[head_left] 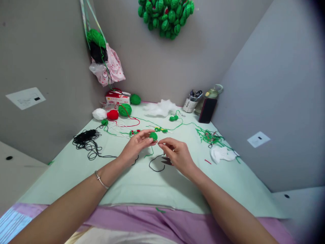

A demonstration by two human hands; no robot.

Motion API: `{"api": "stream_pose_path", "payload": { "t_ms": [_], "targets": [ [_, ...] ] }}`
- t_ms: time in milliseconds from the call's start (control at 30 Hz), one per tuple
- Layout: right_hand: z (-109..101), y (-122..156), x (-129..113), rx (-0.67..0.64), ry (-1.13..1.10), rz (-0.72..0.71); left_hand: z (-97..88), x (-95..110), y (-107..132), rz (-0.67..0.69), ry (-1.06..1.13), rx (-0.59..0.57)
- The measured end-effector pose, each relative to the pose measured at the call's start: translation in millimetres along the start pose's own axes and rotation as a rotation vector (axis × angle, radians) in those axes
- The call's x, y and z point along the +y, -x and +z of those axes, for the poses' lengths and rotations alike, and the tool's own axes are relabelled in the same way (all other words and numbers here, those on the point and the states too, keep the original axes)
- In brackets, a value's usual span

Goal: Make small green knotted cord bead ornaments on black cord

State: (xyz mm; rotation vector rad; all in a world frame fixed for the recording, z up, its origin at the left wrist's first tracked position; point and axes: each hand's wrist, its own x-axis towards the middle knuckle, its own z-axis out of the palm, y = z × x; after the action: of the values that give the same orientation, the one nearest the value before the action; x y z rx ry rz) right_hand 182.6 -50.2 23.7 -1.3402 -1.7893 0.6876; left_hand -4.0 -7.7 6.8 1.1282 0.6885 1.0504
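Observation:
Between the thumb and fingers of my left hand (138, 144) is a small green crocheted ball (153, 136). My right hand (176, 152) is closed in a pinch just to the right of the ball; what its fingertips hold is too small to make out. Dark scissor-like blades (167, 161) show below my right hand, and I cannot tell whether they are held or lie on the table. A black thread (156, 170) loops on the cloth under both hands. A short green yarn tail (149, 155) hangs below the ball.
Tangled black yarn (86, 139) lies left, with red yarn (112, 115) and green yarn (125, 109) behind. White stuffing (162, 107) sits at the back. A pen cup (190, 102) and phone (207, 110) stand back right, green scraps (209, 136) nearer. A pink bag (114, 66) hangs left.

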Motion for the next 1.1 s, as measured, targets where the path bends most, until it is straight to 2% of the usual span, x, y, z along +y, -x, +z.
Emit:
{"api": "stream_pose_path", "payload": {
  "t_ms": [233, 400, 500, 833, 967, 1100],
  "targets": [
    [2.4, 1.8, 3.7, -0.007, 0.087, -0.004, -0.1, -1.0, -0.8, 0.041, -0.010, 0.033],
    [6.4, 2.0, 4.8, -0.026, 0.072, 0.031, -1.9, -7.1, -2.0, 0.094, -0.134, 0.019],
    [9.9, 0.9, 5.0, -0.030, 0.011, 0.068, -2.1, -10.2, -2.9, 0.116, -0.144, -0.009],
    [9.4, -0.8, -1.7, -0.094, -0.296, 0.196, -0.5, 1.1, -0.5, 0.024, 0.030, 0.027],
    [12.4, 1.8, -2.3, -0.073, -0.347, 0.186, 0.0, 4.0, -0.7, -0.011, 0.096, 0.050],
    [19.3, 3.6, -0.2, -0.040, -0.361, 0.171, -0.7, 1.8, -0.3, 0.026, 0.015, 0.032]
  ]
}}
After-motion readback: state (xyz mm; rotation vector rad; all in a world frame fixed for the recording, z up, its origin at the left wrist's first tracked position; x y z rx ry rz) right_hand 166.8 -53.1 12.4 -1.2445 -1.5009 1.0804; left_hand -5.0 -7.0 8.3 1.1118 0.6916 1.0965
